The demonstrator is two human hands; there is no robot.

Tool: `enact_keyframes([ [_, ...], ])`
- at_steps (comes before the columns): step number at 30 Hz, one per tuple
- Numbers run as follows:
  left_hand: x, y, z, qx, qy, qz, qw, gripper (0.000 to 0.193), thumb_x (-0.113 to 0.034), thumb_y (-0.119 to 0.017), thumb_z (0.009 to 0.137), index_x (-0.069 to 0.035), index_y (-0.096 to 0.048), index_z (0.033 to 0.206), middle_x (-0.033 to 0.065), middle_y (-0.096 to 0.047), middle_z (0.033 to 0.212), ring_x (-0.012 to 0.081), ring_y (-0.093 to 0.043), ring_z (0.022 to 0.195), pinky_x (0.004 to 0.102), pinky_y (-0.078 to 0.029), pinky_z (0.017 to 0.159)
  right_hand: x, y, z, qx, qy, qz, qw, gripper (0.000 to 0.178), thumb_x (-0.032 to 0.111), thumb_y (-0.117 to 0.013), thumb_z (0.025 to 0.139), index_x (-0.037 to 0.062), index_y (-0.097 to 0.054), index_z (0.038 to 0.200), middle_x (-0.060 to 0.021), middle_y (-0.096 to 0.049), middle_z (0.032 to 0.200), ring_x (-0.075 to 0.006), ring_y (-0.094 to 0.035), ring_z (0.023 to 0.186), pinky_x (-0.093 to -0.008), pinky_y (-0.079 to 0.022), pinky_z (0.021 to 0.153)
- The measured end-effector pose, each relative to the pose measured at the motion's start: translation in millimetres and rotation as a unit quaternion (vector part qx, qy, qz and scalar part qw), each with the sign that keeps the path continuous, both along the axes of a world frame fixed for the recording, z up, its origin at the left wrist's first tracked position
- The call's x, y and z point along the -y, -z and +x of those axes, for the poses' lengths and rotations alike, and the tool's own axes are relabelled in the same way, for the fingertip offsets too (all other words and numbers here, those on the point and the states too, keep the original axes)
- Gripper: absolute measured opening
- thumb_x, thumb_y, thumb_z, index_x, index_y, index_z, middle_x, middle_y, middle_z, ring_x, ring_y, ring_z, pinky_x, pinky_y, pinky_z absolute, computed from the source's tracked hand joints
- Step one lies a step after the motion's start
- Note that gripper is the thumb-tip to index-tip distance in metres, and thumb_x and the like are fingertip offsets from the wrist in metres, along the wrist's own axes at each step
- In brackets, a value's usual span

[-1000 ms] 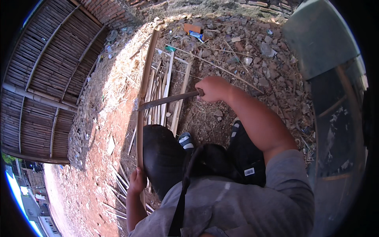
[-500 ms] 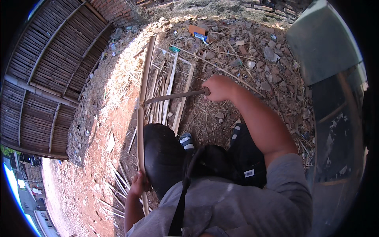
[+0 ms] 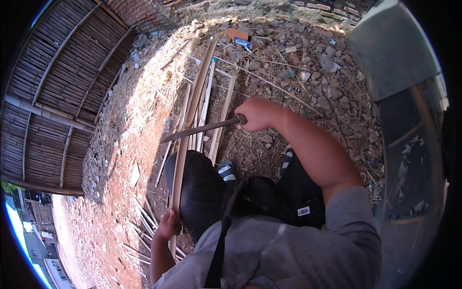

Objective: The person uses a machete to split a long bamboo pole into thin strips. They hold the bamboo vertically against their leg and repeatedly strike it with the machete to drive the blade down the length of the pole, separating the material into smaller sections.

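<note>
My left hand [image 3: 168, 225] is closed around the near end of a long split bamboo strip [image 3: 180, 168], beside my left knee. The strip runs away from me, slanting a little to the right, against the outer side of my bent left leg. My right hand [image 3: 258, 113] grips the handle of a long, dark-bladed machete [image 3: 204, 128]. Its blade lies crosswise over the bamboo just beyond the knee, the tip poking past the strip's left edge. How deep the edge sits in the bamboo, if at all, I cannot tell.
Several pale bamboo strips [image 3: 223, 120] lie on the ground beyond my knees; thinner slats [image 3: 144, 219] are at my left. Rubble and litter [image 3: 317, 82] spread ahead. A slatted bamboo panel [image 3: 62, 58] stands left, a grey-green sheet [image 3: 392, 53] right, and a brick wall [image 3: 139, 14] behind.
The bamboo's far end has swung to the right. My right hand has moved left and slightly nearer, so the blade now crosses the strip instead of ending at it.
</note>
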State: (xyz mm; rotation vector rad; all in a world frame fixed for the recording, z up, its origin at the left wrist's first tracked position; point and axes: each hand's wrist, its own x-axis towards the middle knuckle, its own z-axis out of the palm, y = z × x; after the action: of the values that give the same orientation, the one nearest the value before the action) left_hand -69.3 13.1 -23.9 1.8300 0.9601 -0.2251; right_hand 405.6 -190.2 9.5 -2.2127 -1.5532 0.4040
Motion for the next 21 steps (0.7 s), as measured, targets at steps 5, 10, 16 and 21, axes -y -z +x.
enact_keyframes([
  [5,-5,-3,4,-0.056,-0.078,-0.096,0.991,0.070,-0.071,-0.037,0.098,-0.006,-0.054,0.079,0.0038,-0.047,0.055,0.0163,-0.046,0.044,0.0316,-0.037,0.044,-3,-3,-1,0.002,0.001,-0.038,0.999,0.019,0.031,-0.074,0.078,0.0144,-0.071,0.088,-0.0100,-0.070,0.083,-0.0337,-0.069,0.084,-0.0484,-0.054,0.075],
  [10,-5,-3,4,-0.060,-0.075,-0.101,0.990,0.068,-0.070,-0.037,0.099,-0.006,-0.053,0.079,0.0038,-0.046,0.054,0.0160,-0.045,0.044,0.0320,-0.037,0.045,-9,-2,-24,0.038,-0.025,0.001,0.999,0.017,0.028,-0.073,0.078,0.0142,-0.071,0.087,-0.0103,-0.070,0.084,-0.0335,-0.070,0.085,-0.0483,-0.054,0.074],
  [16,-12,-4,5,-0.048,-0.051,-0.131,0.989,0.067,-0.069,-0.036,0.099,-0.007,-0.054,0.082,0.0045,-0.047,0.055,0.0164,-0.046,0.045,0.0321,-0.037,0.045,-4,-4,-2,0.015,0.014,-0.040,0.999,0.016,0.026,-0.073,0.078,0.0131,-0.071,0.086,-0.0120,-0.070,0.083,-0.0350,-0.069,0.085,-0.0489,-0.054,0.074],
  [21,-10,-13,12,-0.076,-0.040,-0.126,0.988,0.068,-0.069,-0.033,0.100,-0.006,-0.054,0.082,0.0048,-0.048,0.055,0.0168,-0.046,0.044,0.0319,-0.037,0.045,-7,0,-18,0.027,-0.014,-0.007,1.000,0.014,0.025,-0.072,0.077,0.0135,-0.071,0.086,-0.0122,-0.070,0.083,-0.0354,-0.069,0.083,-0.0492,-0.054,0.074],
])
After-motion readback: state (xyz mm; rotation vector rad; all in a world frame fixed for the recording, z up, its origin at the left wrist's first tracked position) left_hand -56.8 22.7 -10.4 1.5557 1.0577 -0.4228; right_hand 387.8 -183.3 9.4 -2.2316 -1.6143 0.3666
